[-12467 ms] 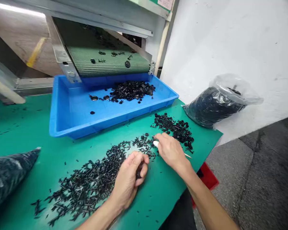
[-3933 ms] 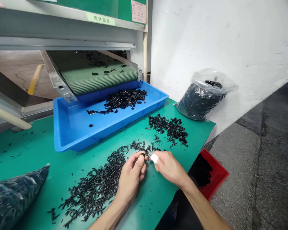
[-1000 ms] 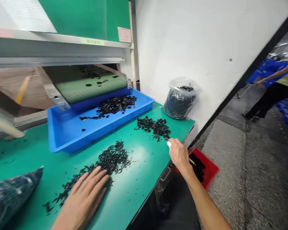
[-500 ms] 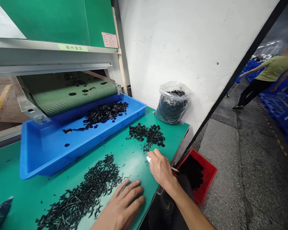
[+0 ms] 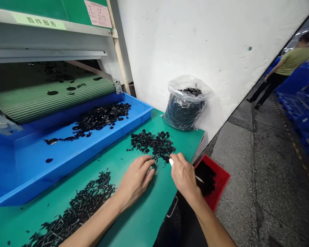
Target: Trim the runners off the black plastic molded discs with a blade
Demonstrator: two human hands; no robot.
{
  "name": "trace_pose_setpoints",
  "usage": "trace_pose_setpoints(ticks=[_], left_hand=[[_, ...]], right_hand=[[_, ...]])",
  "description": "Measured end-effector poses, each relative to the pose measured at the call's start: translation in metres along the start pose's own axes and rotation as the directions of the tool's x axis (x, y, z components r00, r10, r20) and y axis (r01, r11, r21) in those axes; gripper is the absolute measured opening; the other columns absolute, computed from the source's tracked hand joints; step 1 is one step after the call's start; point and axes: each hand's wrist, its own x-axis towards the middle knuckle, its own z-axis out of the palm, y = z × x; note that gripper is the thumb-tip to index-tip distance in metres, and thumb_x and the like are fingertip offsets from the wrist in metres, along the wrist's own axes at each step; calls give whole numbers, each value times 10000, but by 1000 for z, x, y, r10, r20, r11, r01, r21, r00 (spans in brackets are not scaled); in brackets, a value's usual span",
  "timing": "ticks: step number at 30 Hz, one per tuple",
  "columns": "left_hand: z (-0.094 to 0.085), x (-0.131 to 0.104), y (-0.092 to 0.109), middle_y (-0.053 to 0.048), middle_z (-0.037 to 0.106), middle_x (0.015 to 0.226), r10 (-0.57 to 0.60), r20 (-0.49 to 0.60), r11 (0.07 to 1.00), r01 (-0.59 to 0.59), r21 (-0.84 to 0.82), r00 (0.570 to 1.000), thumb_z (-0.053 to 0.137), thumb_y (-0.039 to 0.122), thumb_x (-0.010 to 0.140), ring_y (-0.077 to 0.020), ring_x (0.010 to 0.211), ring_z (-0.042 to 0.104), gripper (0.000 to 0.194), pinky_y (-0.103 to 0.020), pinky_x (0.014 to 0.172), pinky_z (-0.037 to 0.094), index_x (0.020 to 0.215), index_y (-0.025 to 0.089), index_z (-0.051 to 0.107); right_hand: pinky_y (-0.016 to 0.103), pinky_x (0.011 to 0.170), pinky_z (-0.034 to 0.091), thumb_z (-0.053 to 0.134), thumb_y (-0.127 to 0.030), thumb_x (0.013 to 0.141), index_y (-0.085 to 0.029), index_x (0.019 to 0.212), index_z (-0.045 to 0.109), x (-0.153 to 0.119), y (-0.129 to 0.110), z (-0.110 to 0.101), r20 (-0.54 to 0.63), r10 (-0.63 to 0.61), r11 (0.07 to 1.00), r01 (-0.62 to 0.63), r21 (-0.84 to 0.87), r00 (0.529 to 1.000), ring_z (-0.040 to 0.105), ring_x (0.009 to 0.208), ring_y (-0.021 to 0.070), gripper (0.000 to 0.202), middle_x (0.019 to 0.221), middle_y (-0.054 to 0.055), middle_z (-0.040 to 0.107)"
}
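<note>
My right hand (image 5: 182,173) is wrapped round a thin white tool (image 5: 171,162), whose tip is at the near right side of a pile of small black parts (image 5: 154,142). A pale end of it sticks out behind the hand. My left hand (image 5: 139,173) rests at the near left edge of this pile, fingers curled; what they hold, if anything, is hidden. Left of my forearm lies a larger heap of short black sticks (image 5: 84,202) on the green table (image 5: 144,212).
A blue tray (image 5: 67,171) with black parts lies under a green conveyor belt (image 5: 79,97). A clear bag of black parts (image 5: 185,109) leans by the white wall. A red bin (image 5: 222,176) stands below the table's right edge. A person (image 5: 296,61) stands far right.
My left hand has moved away from the stick heap to the small pile and its fingers have curled. The tool in my right hand now reaches the pile. The view has shifted; the person has moved.
</note>
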Motion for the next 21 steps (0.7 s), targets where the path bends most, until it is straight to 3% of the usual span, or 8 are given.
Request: trace_pose_setpoints(ticks=[3, 6, 9, 12, 16, 19, 21], left_hand=[[18, 26, -3, -148, 599, 1219, 5, 16, 999, -6, 46, 1000, 436, 284, 985, -291, 1084, 554, 238, -477, 860, 486, 1159, 173, 554], [23, 28, -4, -112, 634, 1134, 51, 63, 997, -55, 52, 997, 388, 211, 991, -274, 1014, 562, 203, -441, 805, 477, 1067, 188, 574], [12, 7, -10, -105, 643, 1091, 84, 109, 992, -93, 82, 990, 349, 137, 974, -262, 946, 564, 226, -413, 754, 472, 1013, 184, 567], [-13, -26, -16, -103, 640, 1091, 69, 151, 987, -89, 130, 986, 341, 116, 963, -254, 911, 563, 227, -399, 723, 469, 983, 190, 554], [-32, -49, 1, -110, 618, 1151, -19, 144, 995, 4, 102, 989, 391, 170, 975, -253, 1016, 571, 190, -429, 840, 487, 1072, 190, 553], [-14, -36, 26, -147, 586, 1251, 13, 49, 993, -18, 114, 999, 451, 194, 965, -304, 1198, 512, 238, -502, 964, 460, 1181, 171, 546], [5, -21, 36, -154, 584, 1277, 72, 49, 991, -77, 107, 996, 453, 164, 959, -329, 1266, 468, 238, -532, 1002, 442, 1170, 161, 564]], right_hand=[[268, 619, 375, 450, -105, 947, -227, 1193, 573, -1, 3, -5, 0, -39, 997, 39, 67, 999, 648, 804, 164, 300, 1018, 37, 635], [268, 613, 373, 507, -135, 931, -221, 1201, 573, 0, 4, -7, 12, -89, 993, 88, 75, 996, 648, 785, 167, 291, 1003, 39, 635], [268, 585, 352, 501, -123, 929, -233, 1158, 599, 2, 5, -3, -17, -121, 990, 122, 72, 993, 641, 749, 159, 273, 960, 31, 630], [271, 558, 328, 470, -64, 910, -223, 1089, 624, 3, 8, 6, -82, -123, 988, 130, 87, 989, 632, 728, 155, 285, 931, 29, 628], [272, 536, 305, 467, -44, 889, -206, 1032, 632, 2, 9, 16, -162, -110, 988, 126, 94, 981, 613, 692, 149, 271, 919, 37, 629], [278, 544, 302, 483, -61, 890, -206, 1009, 619, 0, 8, 17, -197, -90, 987, 113, 112, 976, 608, 689, 150, 231, 963, 40, 635], [284, 564, 311, 488, -68, 888, -197, 993, 604, -1, 9, 16, -201, -73, 987, 100, 125, 977, 611, 712, 162, 203, 966, 45, 636]])
